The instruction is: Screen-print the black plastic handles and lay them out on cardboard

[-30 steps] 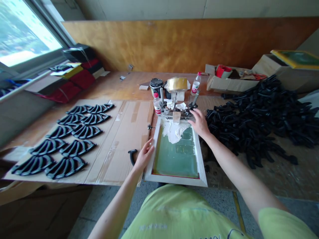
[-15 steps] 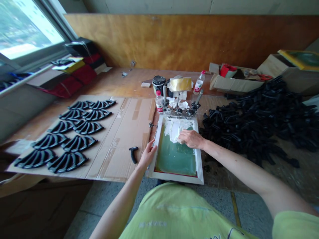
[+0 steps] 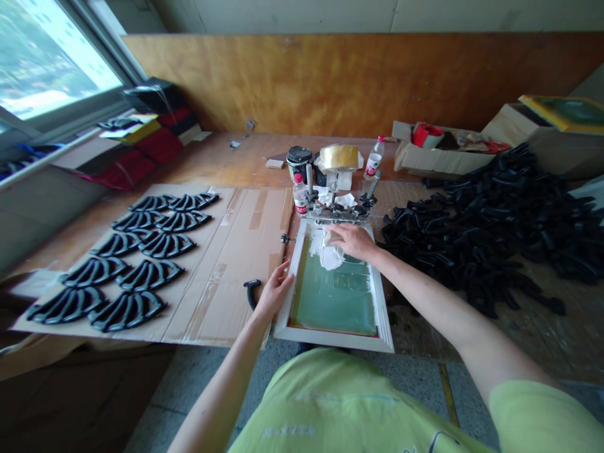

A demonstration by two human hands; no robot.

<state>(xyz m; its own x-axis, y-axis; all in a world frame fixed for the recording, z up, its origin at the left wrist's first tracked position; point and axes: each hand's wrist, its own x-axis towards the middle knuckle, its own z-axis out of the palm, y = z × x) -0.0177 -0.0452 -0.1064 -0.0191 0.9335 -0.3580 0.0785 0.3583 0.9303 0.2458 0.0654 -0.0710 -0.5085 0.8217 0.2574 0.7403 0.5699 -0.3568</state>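
A screen printing frame (image 3: 384,314) with a white border and green mesh lies in front of me, hinged under a metal clamp (image 3: 337,216). My left hand (image 3: 277,288) grips its left side, with the fingers over the border. Near the top of the mesh, my right hand (image 3: 353,241) holds a crumpled white cloth (image 3: 331,257) against the surface; the palm and some fingers hide part of it. White paste is smeared around the cloth. A single curved black handle (image 3: 253,290) lies on the cardboard left of the frame, partly behind my left wrist.
Black handles (image 3: 141,270) lie in fanned rows on a cardboard sheet (image 3: 226,251) at left. A large heap of black parts (image 3: 495,233) covers the right side. Behind the clamp stand a paint tub (image 3: 299,165), a tape roll (image 3: 338,158) and two bottles (image 3: 374,158).
My right hand has moved up and slightly left across the mesh with the white cloth. The frame's near end looks slightly raised and larger. My left hand stays at its left side.
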